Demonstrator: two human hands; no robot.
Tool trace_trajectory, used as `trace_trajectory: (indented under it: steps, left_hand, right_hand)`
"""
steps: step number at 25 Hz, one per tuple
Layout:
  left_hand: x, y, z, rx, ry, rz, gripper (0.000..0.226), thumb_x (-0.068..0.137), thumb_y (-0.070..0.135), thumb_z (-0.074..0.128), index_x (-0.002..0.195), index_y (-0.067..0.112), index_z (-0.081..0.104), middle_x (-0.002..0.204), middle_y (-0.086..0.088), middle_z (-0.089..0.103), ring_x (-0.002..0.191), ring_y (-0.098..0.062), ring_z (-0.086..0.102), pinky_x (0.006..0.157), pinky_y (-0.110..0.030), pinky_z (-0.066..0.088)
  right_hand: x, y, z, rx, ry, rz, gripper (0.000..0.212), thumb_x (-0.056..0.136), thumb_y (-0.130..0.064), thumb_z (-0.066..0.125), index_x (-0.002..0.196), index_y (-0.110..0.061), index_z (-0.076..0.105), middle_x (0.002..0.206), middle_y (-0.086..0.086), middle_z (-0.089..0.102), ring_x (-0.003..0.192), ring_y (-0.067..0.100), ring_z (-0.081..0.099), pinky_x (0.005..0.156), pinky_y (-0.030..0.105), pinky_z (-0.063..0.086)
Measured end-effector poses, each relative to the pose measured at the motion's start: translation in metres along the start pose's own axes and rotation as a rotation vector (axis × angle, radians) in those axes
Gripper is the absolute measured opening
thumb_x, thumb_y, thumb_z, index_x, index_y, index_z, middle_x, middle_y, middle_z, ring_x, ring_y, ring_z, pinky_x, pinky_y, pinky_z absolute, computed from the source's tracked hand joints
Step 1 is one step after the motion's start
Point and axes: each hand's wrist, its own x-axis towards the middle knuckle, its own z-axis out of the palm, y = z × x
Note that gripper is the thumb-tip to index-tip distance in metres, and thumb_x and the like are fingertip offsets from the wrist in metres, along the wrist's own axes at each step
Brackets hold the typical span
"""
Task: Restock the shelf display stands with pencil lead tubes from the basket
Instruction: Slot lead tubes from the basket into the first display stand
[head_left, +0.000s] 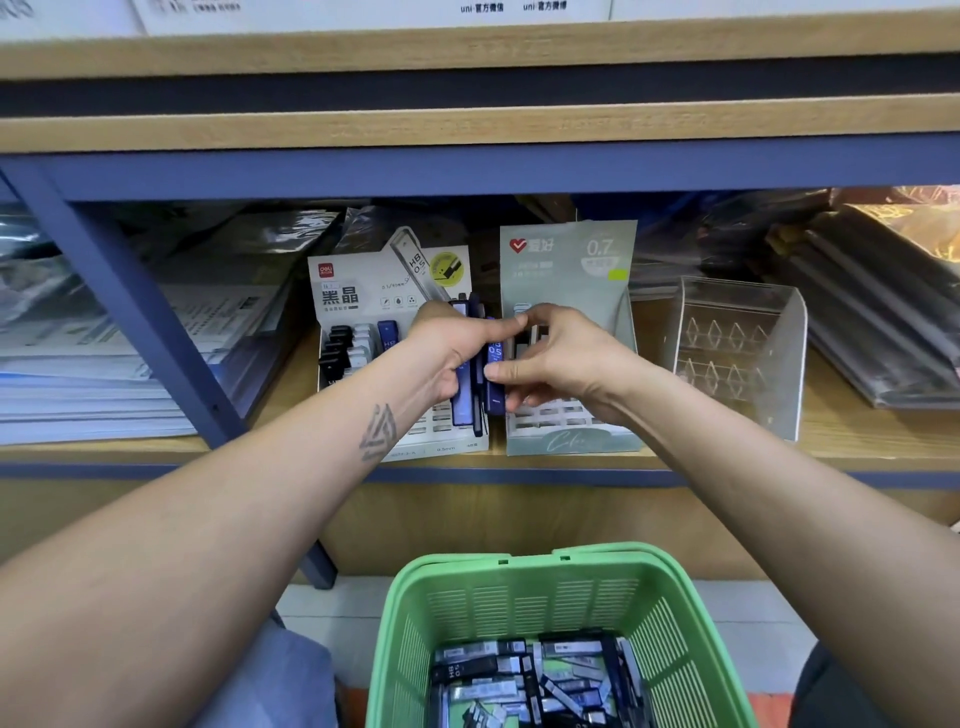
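Holding: left hand (447, 353) curled round a bundle of blue lead tubes (462, 384), upright, in front of the white display stand (363, 312)
Right hand (561, 358): thumb and forefinger pinching one blue tube (494, 364) at the bundle's right side; other fingers curled, over the front rows of the green display stand (569, 291)
White display stand: mid shelf (291, 384), near its front edge; black tubes (337, 348) in the left slots, one blue tube beside them; front slots mostly hidden by the left hand
Green display stand: just right of the white one, touching or nearly so; marked 0.7
Clear acrylic stand (737, 353): right of the green stand, apart from it
Basket (519, 597): green, below the shelf's front edge; loose lead tubes (535, 680) piled on its floor
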Motion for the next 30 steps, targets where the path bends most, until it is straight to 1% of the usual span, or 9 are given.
trace_trajectory:
  steps: [5,6,8,11,13,18,24,27,30]
  left_hand:
    - [0.000,0.005,-0.012,-0.032,0.020,-0.008,0.117,0.013,0.045,0.102,0.113,-0.002,0.063,0.100,-0.020,0.073,0.085,-0.042,0.072,0.066,-0.060,0.059]
    - [-0.004,0.008,-0.015,-0.080,-0.002,-0.030,0.106,0.028,0.039,0.103,0.116,-0.003,0.061,0.099,-0.021,0.073,0.081,-0.042,0.073,0.061,-0.058,0.059]
    - [-0.010,0.014,-0.022,-0.133,-0.040,-0.085,0.059,0.069,0.024,0.091,0.112,-0.004,0.062,0.093,-0.019,0.072,0.072,-0.034,0.073,0.056,-0.050,0.060]
    - [-0.011,0.022,-0.039,-0.114,-0.116,-0.134,0.014,0.090,0.015,0.072,0.084,0.006,0.064,0.065,-0.006,0.063,0.052,-0.014,0.061,0.049,-0.023,0.054]
    - [-0.008,0.030,-0.055,-0.123,-0.105,-0.137,0.014,0.093,0.008,0.066,0.079,0.007,0.062,0.055,-0.001,0.058,0.043,-0.009,0.056,0.042,-0.016,0.047]
    - [-0.008,0.044,-0.101,-0.158,0.037,-0.093,0.017,0.094,0.005,0.062,0.078,0.008,0.059,0.051,-0.001,0.056,0.039,-0.008,0.055,0.041,-0.015,0.045]
    - [-0.008,0.040,-0.133,-0.203,0.080,-0.102,0.020,0.094,0.002,0.062,0.076,0.008,0.057,0.060,-0.003,0.055,0.038,-0.009,0.055,0.040,-0.016,0.046]
    - [-0.004,0.038,-0.139,-0.214,0.081,-0.098,0.020,0.094,0.002,0.061,0.076,0.007,0.057,0.054,-0.003,0.056,0.038,-0.010,0.055,0.038,-0.017,0.045]
    - [-0.001,0.036,-0.141,-0.213,0.079,-0.091,0.018,0.094,0.001,0.062,0.077,0.006,0.058,0.050,-0.003,0.057,0.037,-0.010,0.056,0.039,-0.017,0.046]
  right_hand:
    - [0.010,0.000,0.010,0.083,0.017,-0.003,0.039,0.081,0.001,0.079,0.115,-0.008,0.062,0.064,0.008,0.068,0.049,0.015,0.059,0.047,0.023,0.045]
    - [0.012,0.000,0.012,0.112,0.015,0.001,0.034,0.081,0.002,0.078,0.111,-0.006,0.064,0.065,0.008,0.067,0.048,0.014,0.056,0.045,0.021,0.044]
    - [0.017,-0.003,0.015,0.251,0.011,0.031,0.019,0.083,0.005,0.073,0.100,-0.003,0.068,0.073,0.014,0.066,0.045,0.010,0.052,0.043,0.018,0.041]
    - [0.022,-0.014,0.015,0.464,0.001,0.053,0.007,0.089,0.003,0.065,0.093,-0.001,0.068,0.080,0.016,0.070,0.045,0.007,0.051,0.042,0.012,0.040]
    - [0.026,-0.020,0.020,0.372,0.035,-0.004,0.012,0.089,0.004,0.064,0.098,-0.002,0.063,0.075,0.014,0.068,0.047,0.011,0.055,0.042,0.016,0.042]
    - [0.042,-0.012,0.056,-0.105,0.102,-0.204,0.054,0.088,0.007,0.069,0.129,-0.018,0.045,0.082,0.021,0.071,0.059,0.028,0.070,0.056,0.034,0.061]
    - [0.073,0.015,0.091,-0.452,0.324,-0.494,0.024,0.092,-0.010,0.070,0.113,-0.021,0.070,0.085,-0.007,0.066,0.076,0.008,0.062,0.075,0.026,0.054]
    - [0.092,0.019,0.100,-0.509,0.348,-0.554,0.023,0.094,-0.010,0.067,0.116,-0.018,0.072,0.106,-0.004,0.071,0.091,0.010,0.066,0.087,0.034,0.057]
    - [0.104,0.020,0.105,-0.517,0.335,-0.555,0.025,0.093,-0.006,0.066,0.114,-0.018,0.073,0.108,-0.002,0.073,0.097,0.014,0.068,0.090,0.040,0.058]
